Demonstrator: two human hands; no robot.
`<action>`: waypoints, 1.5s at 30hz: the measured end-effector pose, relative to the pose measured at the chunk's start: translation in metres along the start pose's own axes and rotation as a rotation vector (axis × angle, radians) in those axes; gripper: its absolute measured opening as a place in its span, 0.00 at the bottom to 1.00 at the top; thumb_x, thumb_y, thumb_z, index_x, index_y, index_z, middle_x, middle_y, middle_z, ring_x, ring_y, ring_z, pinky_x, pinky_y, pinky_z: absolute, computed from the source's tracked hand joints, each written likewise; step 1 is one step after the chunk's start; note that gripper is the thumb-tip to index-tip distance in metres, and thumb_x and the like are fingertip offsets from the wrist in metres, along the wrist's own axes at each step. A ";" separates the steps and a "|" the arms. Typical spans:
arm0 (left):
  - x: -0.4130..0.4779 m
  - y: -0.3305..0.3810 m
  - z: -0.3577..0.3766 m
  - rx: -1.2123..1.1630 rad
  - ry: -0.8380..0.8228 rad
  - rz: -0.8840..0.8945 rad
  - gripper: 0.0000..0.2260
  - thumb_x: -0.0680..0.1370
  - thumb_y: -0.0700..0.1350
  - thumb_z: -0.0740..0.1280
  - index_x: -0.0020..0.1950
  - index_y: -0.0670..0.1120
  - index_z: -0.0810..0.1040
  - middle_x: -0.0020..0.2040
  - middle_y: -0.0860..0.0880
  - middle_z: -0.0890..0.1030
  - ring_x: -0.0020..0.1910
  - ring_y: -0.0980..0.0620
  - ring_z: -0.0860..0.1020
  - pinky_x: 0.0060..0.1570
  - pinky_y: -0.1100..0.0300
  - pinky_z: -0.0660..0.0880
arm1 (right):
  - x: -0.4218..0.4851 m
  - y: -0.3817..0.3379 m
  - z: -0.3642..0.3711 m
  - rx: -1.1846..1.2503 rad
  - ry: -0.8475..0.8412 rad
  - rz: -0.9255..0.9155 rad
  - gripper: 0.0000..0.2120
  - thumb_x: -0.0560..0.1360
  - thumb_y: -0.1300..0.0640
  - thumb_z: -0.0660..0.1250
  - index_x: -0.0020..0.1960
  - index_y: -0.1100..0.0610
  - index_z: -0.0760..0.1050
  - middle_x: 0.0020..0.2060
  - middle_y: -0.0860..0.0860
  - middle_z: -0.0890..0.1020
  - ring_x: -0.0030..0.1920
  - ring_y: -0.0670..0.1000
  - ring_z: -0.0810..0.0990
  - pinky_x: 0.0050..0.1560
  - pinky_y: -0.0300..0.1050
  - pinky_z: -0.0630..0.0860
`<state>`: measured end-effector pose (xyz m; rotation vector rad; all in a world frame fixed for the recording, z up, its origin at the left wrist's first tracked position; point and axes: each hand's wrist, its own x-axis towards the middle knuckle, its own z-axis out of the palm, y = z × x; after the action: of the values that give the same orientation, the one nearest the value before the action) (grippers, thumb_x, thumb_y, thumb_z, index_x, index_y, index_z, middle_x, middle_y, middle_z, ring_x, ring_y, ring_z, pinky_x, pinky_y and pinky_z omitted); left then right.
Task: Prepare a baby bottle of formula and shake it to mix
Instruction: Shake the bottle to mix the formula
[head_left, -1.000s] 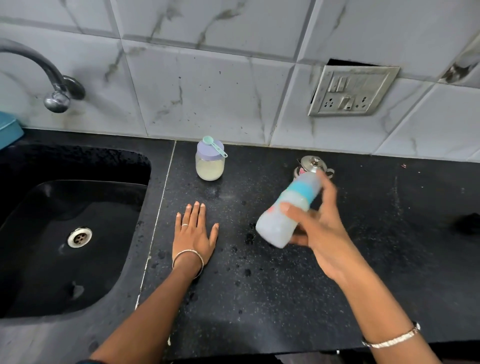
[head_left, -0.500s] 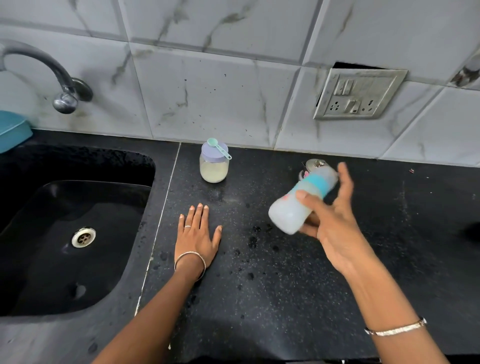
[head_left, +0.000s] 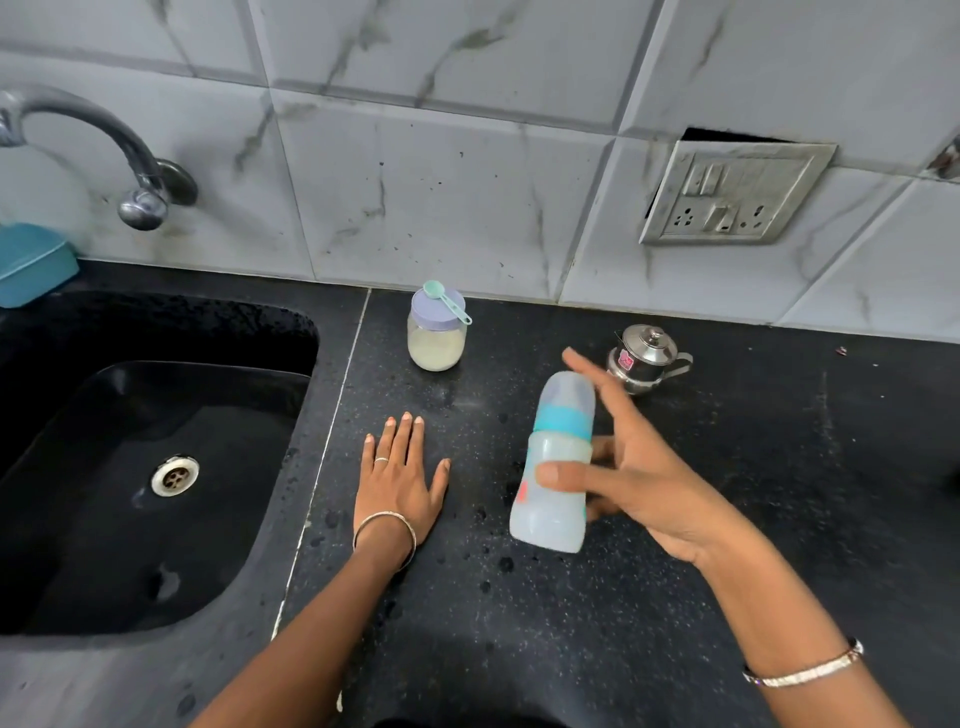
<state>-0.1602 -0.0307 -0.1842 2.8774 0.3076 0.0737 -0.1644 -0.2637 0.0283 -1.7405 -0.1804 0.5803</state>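
Swung nearly upright mid-shake, baby bottle (head_left: 553, 467) stays gripped by right hand (head_left: 639, 480); left hand (head_left: 397, 486) lies flat, open, steadying on bench (head_left: 779, 519).

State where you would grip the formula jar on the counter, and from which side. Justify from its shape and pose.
Grip the clear body of the formula jar below its purple lid, coming from the front. It stands upright, and the green scoop lies on the lid, so a top grasp would likely knock it off.
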 end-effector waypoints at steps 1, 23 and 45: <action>0.000 0.000 0.000 -0.002 0.000 0.000 0.37 0.78 0.64 0.36 0.82 0.46 0.53 0.83 0.48 0.55 0.82 0.48 0.51 0.80 0.47 0.46 | 0.001 0.000 0.000 0.012 0.028 -0.011 0.49 0.64 0.58 0.81 0.72 0.24 0.62 0.62 0.55 0.80 0.53 0.54 0.85 0.38 0.49 0.84; 0.000 0.002 -0.002 0.018 -0.016 -0.002 0.37 0.78 0.64 0.35 0.83 0.47 0.50 0.83 0.49 0.52 0.82 0.48 0.49 0.80 0.48 0.43 | 0.001 0.005 -0.009 0.270 0.320 -0.055 0.40 0.68 0.52 0.78 0.73 0.31 0.63 0.61 0.53 0.81 0.58 0.57 0.85 0.42 0.49 0.85; 0.000 0.001 -0.001 0.017 -0.016 -0.005 0.36 0.79 0.64 0.36 0.83 0.47 0.50 0.83 0.48 0.53 0.82 0.48 0.50 0.80 0.47 0.45 | -0.002 0.012 0.007 0.217 0.345 -0.019 0.38 0.71 0.57 0.78 0.72 0.33 0.65 0.57 0.54 0.83 0.54 0.55 0.86 0.40 0.48 0.85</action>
<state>-0.1603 -0.0312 -0.1833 2.8924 0.3139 0.0469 -0.1713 -0.2615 0.0167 -1.5963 0.1056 0.2667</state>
